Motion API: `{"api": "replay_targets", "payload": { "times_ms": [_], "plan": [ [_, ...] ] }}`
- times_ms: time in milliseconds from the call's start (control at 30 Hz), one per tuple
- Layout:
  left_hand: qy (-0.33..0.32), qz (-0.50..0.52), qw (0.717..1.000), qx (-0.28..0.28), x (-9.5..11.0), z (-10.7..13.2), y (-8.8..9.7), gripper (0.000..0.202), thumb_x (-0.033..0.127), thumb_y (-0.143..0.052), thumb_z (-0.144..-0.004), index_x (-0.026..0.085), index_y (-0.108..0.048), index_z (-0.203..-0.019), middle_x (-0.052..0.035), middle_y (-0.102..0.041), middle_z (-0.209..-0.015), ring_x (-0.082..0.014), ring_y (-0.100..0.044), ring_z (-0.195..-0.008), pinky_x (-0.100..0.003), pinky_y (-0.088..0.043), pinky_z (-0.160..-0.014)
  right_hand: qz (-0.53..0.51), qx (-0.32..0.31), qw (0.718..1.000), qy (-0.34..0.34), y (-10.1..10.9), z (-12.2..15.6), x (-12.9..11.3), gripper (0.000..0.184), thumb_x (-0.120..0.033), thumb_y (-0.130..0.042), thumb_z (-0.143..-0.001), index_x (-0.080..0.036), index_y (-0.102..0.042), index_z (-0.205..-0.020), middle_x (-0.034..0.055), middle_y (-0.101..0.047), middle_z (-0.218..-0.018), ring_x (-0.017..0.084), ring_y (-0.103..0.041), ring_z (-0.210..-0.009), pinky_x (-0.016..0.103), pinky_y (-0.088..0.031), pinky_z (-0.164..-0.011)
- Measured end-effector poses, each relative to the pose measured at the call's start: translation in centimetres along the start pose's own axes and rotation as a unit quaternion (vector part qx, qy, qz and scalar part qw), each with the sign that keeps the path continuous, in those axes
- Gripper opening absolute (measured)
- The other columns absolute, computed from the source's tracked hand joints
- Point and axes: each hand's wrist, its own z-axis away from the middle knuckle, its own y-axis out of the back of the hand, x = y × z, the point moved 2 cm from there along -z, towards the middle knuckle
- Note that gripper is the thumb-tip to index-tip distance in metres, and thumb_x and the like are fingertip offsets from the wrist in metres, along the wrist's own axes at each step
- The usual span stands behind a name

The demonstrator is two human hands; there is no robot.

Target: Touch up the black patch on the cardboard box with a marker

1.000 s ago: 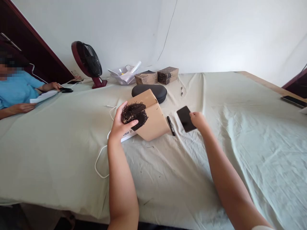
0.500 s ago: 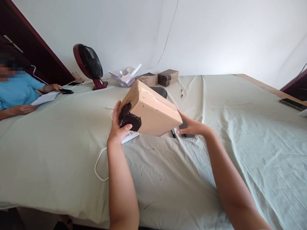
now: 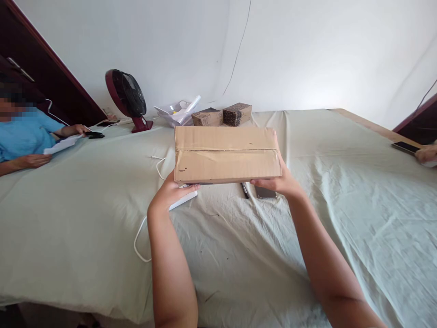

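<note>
A brown cardboard box (image 3: 227,159) is held up above the cloth-covered table, its taped seam side turned toward me. My left hand (image 3: 170,193) grips its lower left corner, thumb along the bottom edge. At the lower right corner my right hand (image 3: 278,180) holds it, thumb under the near edge and fingers up the side. Most fingers of both hands are hidden behind the box. Below the left hand lies a white device (image 3: 184,200) with a white cable. A black marker (image 3: 245,190) and a dark phone-like object (image 3: 265,193) lie near the right hand.
Along the wall stand a dark red fan (image 3: 128,98), a clear plastic basket (image 3: 179,116) and two small cardboard boxes, one open (image 3: 207,118) and one dark-patterned (image 3: 237,114). A person in blue (image 3: 27,130) sits at left with papers. Another person's hand (image 3: 426,154) is by a phone (image 3: 405,146) at right.
The box has turned from a tilted pose to nearly level, its seam side now facing me and the black-marked end out of sight. A person's hand has appeared at the right edge.
</note>
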Motion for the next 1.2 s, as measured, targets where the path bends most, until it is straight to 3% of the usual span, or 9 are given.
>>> {"api": "replay_targets", "payload": {
  "times_ms": [100, 200, 300, 400, 500, 600, 833, 1067, 1200],
  "plan": [
    [0.034, 0.029, 0.998, -0.035, -0.2, -0.1, -0.5, 0.066, 0.063, -0.097, -0.067, 0.019, -0.076, -0.112, -0.0193, -0.080, -0.125, -0.0456, -0.072, -0.129, -0.059, -0.055, -0.118, 0.033, -0.018, 0.999, 0.019, -0.2, 0.0, -0.7, 0.140, -0.076, -0.089, -0.072, -0.035, -0.008, -0.179, 0.0082, -0.024, -0.184, 0.042, -0.015, -0.173, 0.065, -0.014, -0.141],
    [0.040, 0.061, 0.995, -0.063, -0.4, -0.2, -0.7, 0.081, 0.064, -0.096, -0.070, 0.018, -0.071, -0.133, -0.0234, -0.073, -0.142, -0.0467, -0.066, -0.140, -0.064, -0.049, -0.123, 0.065, -0.024, 0.997, 0.038, 0.1, 0.0, -1.3, 0.135, -0.079, -0.085, -0.076, -0.035, -0.012, -0.179, 0.0090, -0.021, -0.185, 0.043, -0.020, -0.171, 0.067, -0.017, -0.139],
    [-0.029, 0.043, 0.998, -0.043, 0.5, 0.0, -0.2, 0.117, 0.052, -0.097, -0.073, 0.033, -0.037, -0.170, -0.0169, -0.030, -0.182, -0.0421, -0.034, -0.167, -0.066, -0.031, -0.134, 0.117, -0.009, 0.989, 0.090, 0.9, 0.1, -2.3, 0.122, -0.075, -0.087, -0.079, -0.037, -0.025, -0.178, 0.0109, -0.028, -0.182, 0.045, -0.026, -0.168, 0.069, -0.025, -0.136],
    [-0.122, -0.039, 0.991, -0.034, 2.3, 0.6, 0.1, 0.139, 0.041, -0.097, -0.075, 0.051, -0.001, -0.175, -0.0035, 0.005, -0.189, -0.0382, -0.002, -0.175, -0.071, -0.015, -0.137, 0.173, -0.026, 0.975, 0.135, 1.0, 0.4, -3.8, 0.106, -0.067, -0.091, -0.080, -0.044, -0.042, -0.171, 0.0080, -0.037, -0.177, 0.047, -0.034, -0.162, 0.073, -0.029, -0.133],
    [-0.121, -0.104, 0.979, -0.126, 3.7, 1.0, -0.9, 0.138, 0.041, -0.099, -0.074, 0.050, -0.007, -0.176, -0.0042, -0.005, -0.189, -0.0412, -0.006, -0.174, -0.070, -0.017, -0.138, 0.196, -0.056, 0.966, 0.157, 0.3, 0.8, -5.5, 0.102, -0.055, -0.094, -0.080, -0.048, -0.044, -0.169, 0.0054, -0.039, -0.178, 0.046, -0.040, -0.156, 0.074, -0.034, -0.129],
    [-0.123, -0.096, 0.974, -0.166, 4.5, 1.2, -1.9, 0.138, 0.040, -0.100, -0.071, 0.042, -0.012, -0.178, -0.0102, -0.016, -0.186, -0.0445, -0.020, -0.171, -0.065, -0.036, -0.133, 0.186, -0.062, 0.965, 0.176, 0.1, 1.0, -6.5, 0.101, -0.054, -0.091, -0.084, -0.048, -0.041, -0.171, 0.0035, -0.034, -0.181, 0.046, -0.035, -0.162, 0.073, -0.033, -0.130],
    [-0.104, -0.030, 0.984, -0.144, 4.4, 1.4, -1.5, 0.119, 0.049, -0.098, -0.068, 0.035, -0.035, -0.168, -0.0133, -0.060, -0.157, -0.0435, -0.059, -0.147, -0.058, -0.061, -0.112, 0.112, -0.087, 0.985, 0.102, 1.6, 1.0, -5.3, 0.147, -0.078, -0.088, -0.076, -0.037, 0.010, -0.179, 0.0036, -0.004, -0.189, 0.046, -0.016, -0.172, 0.068, -0.029, -0.136],
    [-0.178, -0.132, 0.973, -0.058, 4.4, 1.0, -1.8, 0.135, 0.030, -0.097, -0.066, 0.039, -0.018, -0.175, -0.0147, -0.037, -0.170, -0.0449, -0.040, -0.159, -0.062, -0.053, -0.120, 0.104, -0.079, 0.990, 0.044, 1.0, 1.0, -5.6, 0.124, -0.070, -0.088, -0.082, -0.041, -0.018, -0.179, 0.0047, -0.016, -0.188, 0.042, -0.013, -0.174, 0.066, -0.027, -0.137],
    [-0.278, -0.288, 0.917, 0.005, 6.2, 1.2, -3.5, 0.133, 0.013, -0.089, -0.068, 0.041, -0.016, -0.176, -0.0139, -0.036, -0.167, -0.0457, -0.034, -0.158, -0.068, -0.038, -0.129, 0.068, -0.059, 0.995, -0.032, -0.5, 1.3, -5.6, 0.139, -0.083, -0.086, -0.074, -0.040, -0.007, -0.180, 0.0074, -0.006, -0.189, 0.044, -0.007, -0.174, 0.073, -0.024, -0.135]
  ]
}}
